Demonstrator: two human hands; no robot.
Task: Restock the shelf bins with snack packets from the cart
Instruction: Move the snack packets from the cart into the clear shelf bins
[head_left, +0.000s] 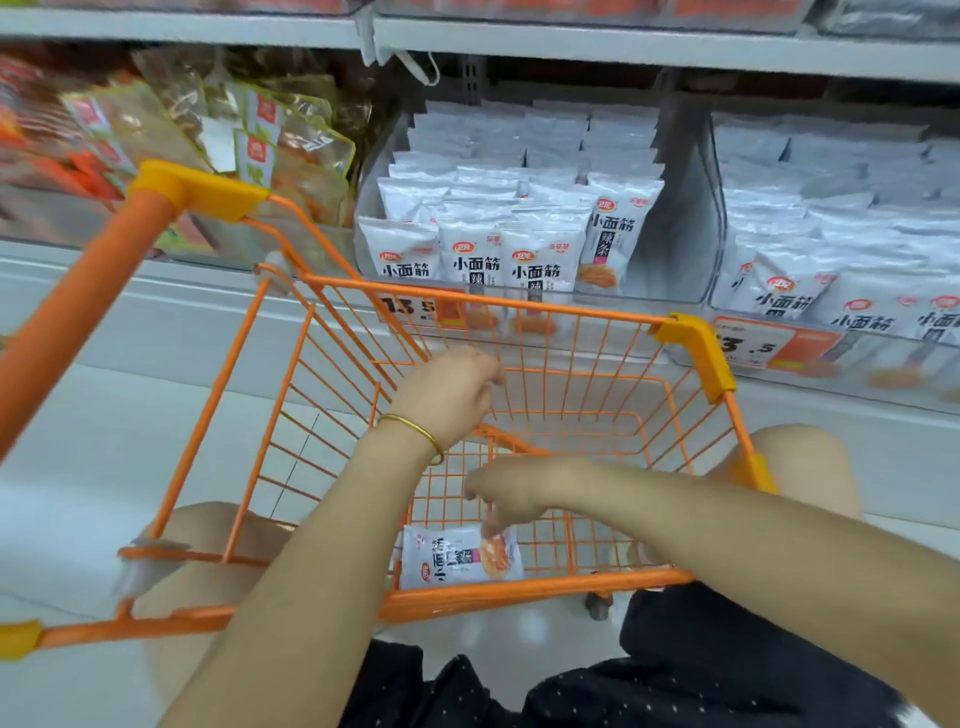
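A lone snack packet (457, 558) lay flat on the floor of the orange cart (535, 584), against its near rim. Its long axis ran left to right, with the pictured end pointing right. It was white, with black characters and an orange food photo. The right hand (514, 491) reached down onto that end, though blur hid whether its fingers pinched it. The left hand (447, 395) hovered above, fingers loosely curled, holding nothing.

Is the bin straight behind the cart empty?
No: the bin holds rows of upright white packets, with only a gap along its right side.
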